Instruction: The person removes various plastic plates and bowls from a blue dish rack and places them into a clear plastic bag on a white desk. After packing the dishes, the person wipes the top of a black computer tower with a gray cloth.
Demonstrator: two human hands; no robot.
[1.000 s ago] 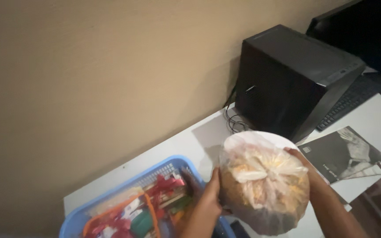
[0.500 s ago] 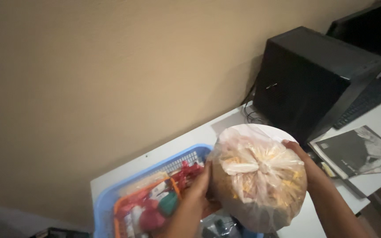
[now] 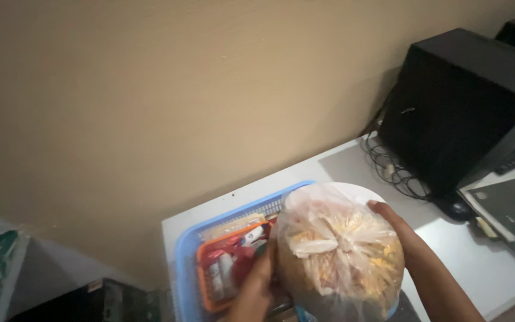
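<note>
Left hand [image 3: 256,280] and right hand [image 3: 396,229] spread flat against opposite sides of a bulging clear plastic bag of yellow-brown food [image 3: 338,256], bag held between them above a blue plastic basket [image 3: 183,262] of red packets, white table [image 3: 353,170], black computer tower [image 3: 466,101] beyond

A knotted clear plastic bag [image 3: 336,253] of yellow and tan snacks sits over the blue basket's [image 3: 183,262] right end. Red and white packets [image 3: 229,262] lie in an orange tray (inside the basket). A dark printed cover [image 3: 511,206] lies at far right.
</note>
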